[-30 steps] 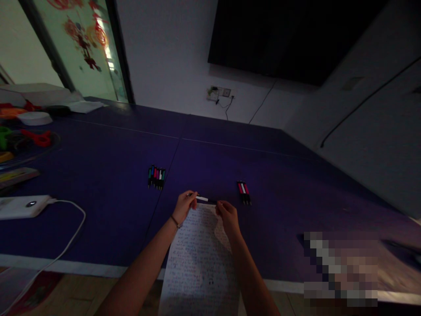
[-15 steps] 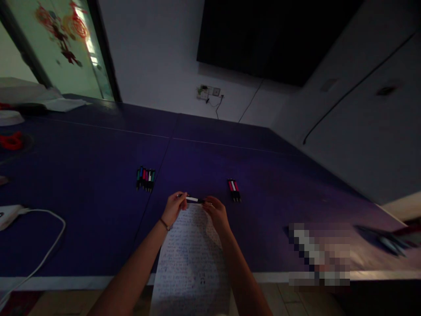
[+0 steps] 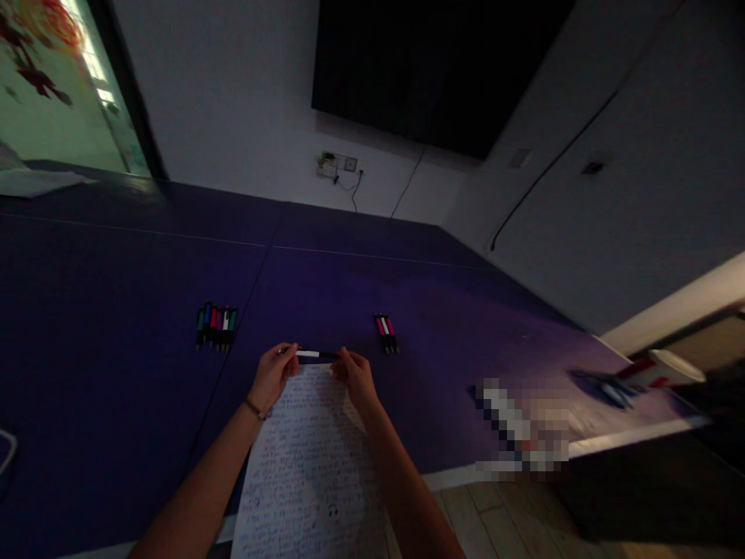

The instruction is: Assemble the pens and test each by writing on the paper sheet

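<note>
Between my two hands a black and white pen (image 3: 308, 354) is held level, just above the table. My left hand (image 3: 275, 373) pinches its left end, and my right hand (image 3: 354, 374) pinches the dark right end. To the left lies a row of several pens (image 3: 216, 328) with green, blue, red, purple and white barrels. A smaller group of pens (image 3: 386, 334), pink and white, lies to the right of my right hand. Below my hands and between my forearms is clothing or a sheet with printed writing (image 3: 314, 458).
The purple table (image 3: 326, 279) reaches back to a wall with sockets (image 3: 343, 164) and a dark screen (image 3: 407, 70). A paper cup (image 3: 669, 368) lies or leans at the right edge near a dark object (image 3: 608, 388). A pixelated patch (image 3: 518, 427) covers something on the near right.
The camera view has turned right, so everything shifts leftward and the paper cup has come into view. Both hands still hold the pen, with slightly more of its dark end showing.
</note>
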A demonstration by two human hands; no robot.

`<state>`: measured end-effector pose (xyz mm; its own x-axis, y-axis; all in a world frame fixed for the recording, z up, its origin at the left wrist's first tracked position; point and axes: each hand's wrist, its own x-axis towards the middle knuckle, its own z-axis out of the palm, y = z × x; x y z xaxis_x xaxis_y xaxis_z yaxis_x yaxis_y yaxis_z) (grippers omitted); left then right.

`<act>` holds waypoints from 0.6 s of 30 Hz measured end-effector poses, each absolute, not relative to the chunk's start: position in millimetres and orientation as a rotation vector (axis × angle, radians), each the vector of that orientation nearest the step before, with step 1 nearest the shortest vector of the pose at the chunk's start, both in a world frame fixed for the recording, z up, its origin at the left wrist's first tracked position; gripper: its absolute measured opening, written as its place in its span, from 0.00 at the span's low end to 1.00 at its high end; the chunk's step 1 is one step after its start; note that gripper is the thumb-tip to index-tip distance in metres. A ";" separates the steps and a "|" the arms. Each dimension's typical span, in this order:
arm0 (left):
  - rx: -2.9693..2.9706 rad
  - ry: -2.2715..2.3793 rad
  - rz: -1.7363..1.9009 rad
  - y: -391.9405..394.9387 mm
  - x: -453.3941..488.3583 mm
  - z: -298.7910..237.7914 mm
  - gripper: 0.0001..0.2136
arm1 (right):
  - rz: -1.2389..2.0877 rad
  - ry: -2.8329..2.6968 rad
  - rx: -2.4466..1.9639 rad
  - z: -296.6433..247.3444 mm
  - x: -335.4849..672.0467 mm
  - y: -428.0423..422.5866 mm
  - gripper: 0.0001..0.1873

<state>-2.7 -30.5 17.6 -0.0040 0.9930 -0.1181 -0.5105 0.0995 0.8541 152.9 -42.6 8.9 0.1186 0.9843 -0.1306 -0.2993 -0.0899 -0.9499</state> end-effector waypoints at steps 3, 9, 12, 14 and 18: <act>0.733 0.856 1.347 -32.0 -3.1 21.2 0.10 | 1.305 -0.870 -1.124 11.9 154.7 -40.3 0.16; 0.625 0.781 1.423 -19.3 -5.0 31.7 0.09 | 1.373 -0.967 -0.997 26.1 161.1 -22.0 0.16; 0.618 0.753 1.391 -4.1 -1.2 34.0 0.07 | 1.394 -0.911 -1.001 21.4 160.8 -9.6 0.18; 0.666 0.731 1.343 4.9 1.9 31.1 0.07 | 1.356 -0.885 -1.037 13.1 160.5 -3.3 0.18; 0.762 0.713 1.301 16.1 3.9 15.0 0.09 | 1.310 -0.911 -1.015 -1.9 164.4 3.1 0.16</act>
<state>3.9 16.1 15.0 0.1327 0.9906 -0.0343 -0.5620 0.1037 0.8206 164.4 3.1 -1.9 0.0639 0.9975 -0.0317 -0.3177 -0.0097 -0.9481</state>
